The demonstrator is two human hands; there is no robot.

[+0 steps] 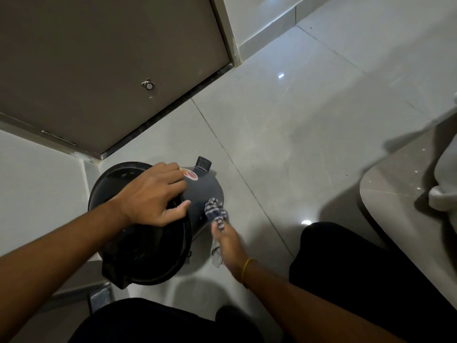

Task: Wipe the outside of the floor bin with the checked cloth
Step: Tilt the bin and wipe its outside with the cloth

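A dark grey floor bin (205,191) with a black lid stands on the tiled floor, tipped away from me so its side faces up. A round red and yellow sticker sits on that side, and a black pedal pokes out at the far end. My left hand (150,194) lies over the bin's rim, fingers curled on the edge. My right hand (228,243) holds the blue and white checked cloth (216,214) and presses it against the bin's outer wall on the right side. The hand is blurred.
A brown door (99,70) with a small doorstop fills the upper left, its frame meeting the glossy pale floor tiles (309,120). A white toilet (445,184) on a grey step is at the right edge. My dark-clothed knees sit at the bottom.
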